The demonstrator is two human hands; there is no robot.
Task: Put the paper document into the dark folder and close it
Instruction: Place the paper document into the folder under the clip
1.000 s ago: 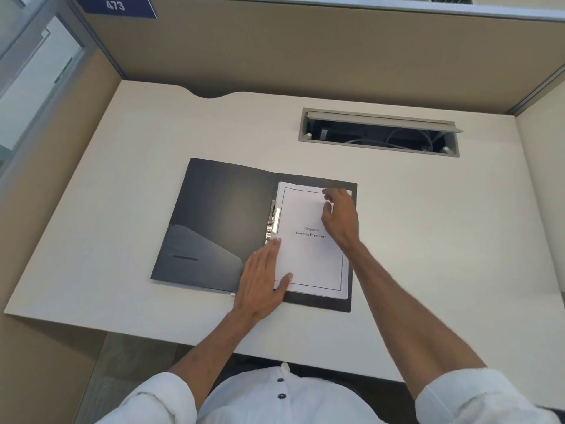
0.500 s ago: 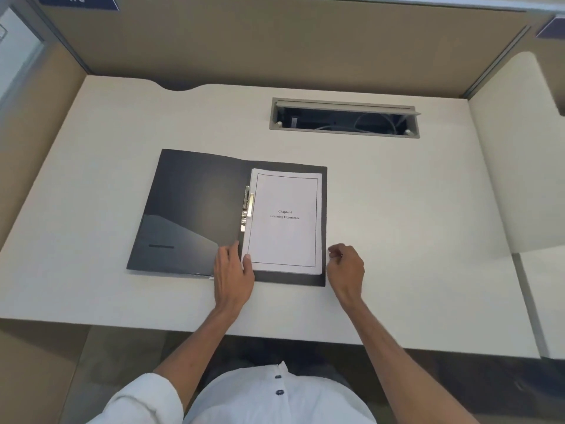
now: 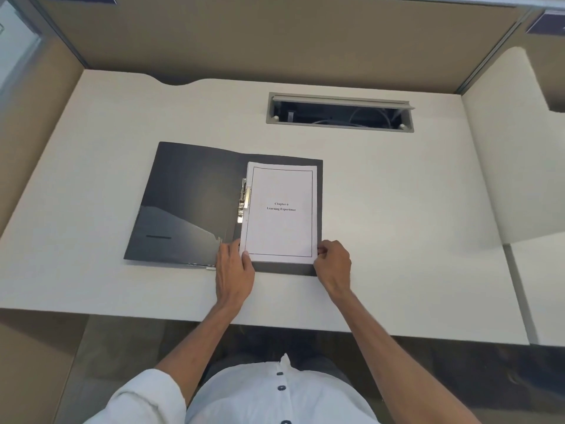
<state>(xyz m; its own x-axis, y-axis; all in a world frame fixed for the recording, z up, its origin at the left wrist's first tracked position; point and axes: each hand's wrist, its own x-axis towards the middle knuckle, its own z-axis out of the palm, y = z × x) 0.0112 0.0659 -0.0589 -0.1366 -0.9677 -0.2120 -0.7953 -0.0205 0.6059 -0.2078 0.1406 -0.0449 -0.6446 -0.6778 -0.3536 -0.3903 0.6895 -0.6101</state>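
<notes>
A: Where is the white printed paper document (image 3: 279, 212) now?

B: It lies flat on the right half of the open dark plastic folder (image 3: 189, 203), a little left of the frame's centre, its left edge just beside the metal spring clip (image 3: 243, 198) at the spine.

A: What has changed?

B: A second ago the right hand (image 3: 333, 264) lay across the page's top and the left hand (image 3: 234, 270) pressed flat on its lower left. Now both sit at the lower corners. The left hand is flat, fingers together, thumb on the page's lower left corner. The right hand is curled, fingertips touching the lower right corner; whether it pinches the sheet or the cover I cannot tell.

A: And the edges, the free room?

B: A dark margin shows along the page's top, right and bottom. The pale cream desk (image 3: 412, 209) lies bare to the right of the folder and to its left. In the upper right of centre, well apart, sits the grey rectangular cable hatch (image 3: 339, 113).
</notes>
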